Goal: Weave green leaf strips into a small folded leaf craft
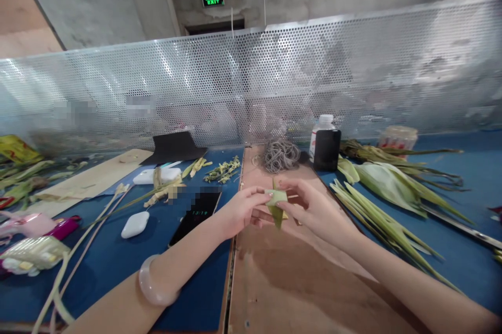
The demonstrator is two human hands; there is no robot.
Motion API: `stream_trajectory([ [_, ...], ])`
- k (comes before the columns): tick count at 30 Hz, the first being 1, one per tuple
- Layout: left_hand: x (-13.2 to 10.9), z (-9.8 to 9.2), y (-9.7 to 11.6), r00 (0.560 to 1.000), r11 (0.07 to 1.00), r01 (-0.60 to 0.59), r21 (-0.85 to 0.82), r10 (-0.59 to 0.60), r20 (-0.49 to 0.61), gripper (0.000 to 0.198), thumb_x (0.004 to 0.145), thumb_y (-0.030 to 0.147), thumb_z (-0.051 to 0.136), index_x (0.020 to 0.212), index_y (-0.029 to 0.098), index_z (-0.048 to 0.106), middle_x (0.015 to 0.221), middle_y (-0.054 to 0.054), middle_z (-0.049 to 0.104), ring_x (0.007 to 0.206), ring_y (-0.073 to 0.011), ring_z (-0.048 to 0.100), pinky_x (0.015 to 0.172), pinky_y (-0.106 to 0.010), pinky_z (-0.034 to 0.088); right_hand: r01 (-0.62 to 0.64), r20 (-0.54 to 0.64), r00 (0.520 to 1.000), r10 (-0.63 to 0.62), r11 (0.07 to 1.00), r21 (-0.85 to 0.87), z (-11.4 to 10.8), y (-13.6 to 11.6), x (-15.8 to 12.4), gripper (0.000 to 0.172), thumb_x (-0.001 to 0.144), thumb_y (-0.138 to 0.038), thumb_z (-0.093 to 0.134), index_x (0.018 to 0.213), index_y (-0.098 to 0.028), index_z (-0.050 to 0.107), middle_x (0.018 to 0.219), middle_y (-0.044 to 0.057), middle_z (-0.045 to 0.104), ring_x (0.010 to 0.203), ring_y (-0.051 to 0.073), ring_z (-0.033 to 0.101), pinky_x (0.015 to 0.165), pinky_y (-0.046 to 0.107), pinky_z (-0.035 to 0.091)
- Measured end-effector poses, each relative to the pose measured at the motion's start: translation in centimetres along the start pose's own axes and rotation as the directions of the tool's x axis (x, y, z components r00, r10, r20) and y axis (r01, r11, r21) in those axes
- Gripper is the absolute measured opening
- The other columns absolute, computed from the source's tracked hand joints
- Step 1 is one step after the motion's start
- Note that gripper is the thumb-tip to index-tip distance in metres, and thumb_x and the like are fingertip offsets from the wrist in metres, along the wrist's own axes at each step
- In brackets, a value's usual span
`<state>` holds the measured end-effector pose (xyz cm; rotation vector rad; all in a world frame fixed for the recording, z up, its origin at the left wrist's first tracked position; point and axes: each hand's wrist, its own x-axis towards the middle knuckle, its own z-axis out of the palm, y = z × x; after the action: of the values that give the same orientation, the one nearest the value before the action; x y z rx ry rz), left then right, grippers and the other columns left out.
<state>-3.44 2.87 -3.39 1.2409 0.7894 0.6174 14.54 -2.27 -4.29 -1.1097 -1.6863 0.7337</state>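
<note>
A small piece of folded green leaf point(278, 199) is pinched between my two hands above the brown wooden board. My left hand point(239, 211) grips its left side, thumb in front, with a pale bangle on that wrist. From the other side, the fingers of my right hand point(309, 202) close on the leaf's right edge. A pointed flap hangs down between the hands, and another tip sticks up. Just beyond them lies a tangle of grey cord point(281, 156). Long green leaf strips point(376, 219) and a broad pale leaf point(392, 182) lie to the right.
A phone point(198, 214) and white earbud case point(135, 225) lie left. A black phone point(327, 150) stands against a white bottle point(324, 122). Scissors point(463, 227) lie right. Leaf scraps point(223, 169) are behind. A perforated metal screen point(294, 72) closes off the back.
</note>
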Motion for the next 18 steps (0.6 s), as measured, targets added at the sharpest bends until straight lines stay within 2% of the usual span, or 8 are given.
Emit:
stream_trajectory([
  [3,0.07,-0.08,-0.09,0.999,0.999,-0.033,-0.026,0.033,0.002,0.030,0.075,0.031,0.068,0.096,0.017,0.054,0.087,-0.009,0.068,0.063,-0.0163,0.067,0.045,-0.021,0.041,-0.018,0.077,0.997,0.019,1.000,-0.010,-0.05,0.13,0.03,0.028,0.086,-0.028,0.052,0.112,-0.018,0.055,0.097,0.007,0.067,0.081,0.016,0.064,0.070,0.029,0.052],
  [5,0.07,0.03,-0.02,1.000,0.998,-0.024,-0.059,0.023,-0.012,0.029,0.074,0.027,0.069,0.096,0.015,0.055,0.087,-0.009,0.067,0.064,-0.0153,0.066,0.048,-0.021,0.043,-0.005,0.083,0.997,0.005,1.000,-0.001,-0.05,0.26,0.08,0.028,0.085,-0.027,0.053,0.112,-0.019,0.056,0.094,0.006,0.068,0.079,0.015,0.064,0.071,0.030,0.051],
  [10,0.22,0.26,-0.07,1.000,0.987,-0.026,-0.156,0.027,0.003,0.026,0.077,0.028,0.067,0.097,0.015,0.058,0.089,-0.009,0.066,0.067,-0.0146,0.065,0.061,-0.026,0.049,0.047,0.044,0.998,-0.048,0.998,0.034,0.08,0.36,0.07,0.027,0.081,-0.018,0.054,0.108,-0.020,0.057,0.096,0.005,0.066,0.081,0.015,0.064,0.075,0.032,0.052],
  [13,0.38,0.08,-0.36,0.998,0.987,-0.061,-0.149,0.060,-0.009,0.026,0.075,0.028,0.069,0.095,0.014,0.058,0.086,-0.008,0.066,0.068,-0.0145,0.064,0.065,-0.028,0.049,0.091,0.028,0.995,-0.091,0.996,0.002,0.00,0.07,-0.04,0.026,0.081,-0.021,0.055,0.107,-0.021,0.058,0.100,0.005,0.065,0.085,0.016,0.063,0.078,0.033,0.052],
  [18,0.46,-0.17,-0.55,0.997,0.986,-0.077,-0.150,0.079,0.008,0.032,0.071,0.024,0.072,0.098,0.015,0.058,0.091,-0.009,0.067,0.075,-0.0164,0.065,0.068,-0.029,0.048,0.056,-0.002,0.998,-0.056,0.997,-0.058,-0.31,-0.57,-0.05,0.013,0.085,-0.025,0.052,0.092,-0.020,0.062,0.088,0.003,0.066,0.077,0.014,0.062,0.071,0.028,0.051],
])
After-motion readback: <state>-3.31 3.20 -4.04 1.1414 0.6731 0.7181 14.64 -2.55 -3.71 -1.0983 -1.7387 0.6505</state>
